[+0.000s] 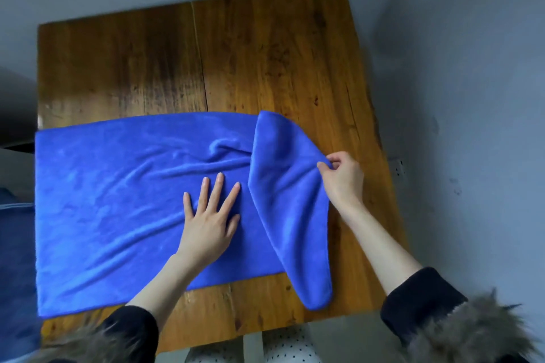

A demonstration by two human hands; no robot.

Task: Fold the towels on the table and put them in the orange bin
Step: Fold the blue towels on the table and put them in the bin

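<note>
We have one blue towel (126, 200) spread on the wooden table (265, 53), near the edge closest to us. Its long side runs from our left to our right. Our left hand (211, 215) lies flat on the towel, near its middle, with the fingers straight and spread, pressing the cloth down so it does not slide. Our right hand (343, 175) is at the right end of the towel and pinches its edge between thumb and fingers. That right end is lifted and partly turned over, so it makes a loose flap (283, 186) with wrinkles running toward the flat hand. The rest of the towel lies to the left of the pinching hand, so we think the fold must go leftward, along the long side, over the flat hand and on to the far left edge. The right hand is the one near the loose end, so it should carry it. We do not see the orange bin here, so we cannot tell where it is.
</note>
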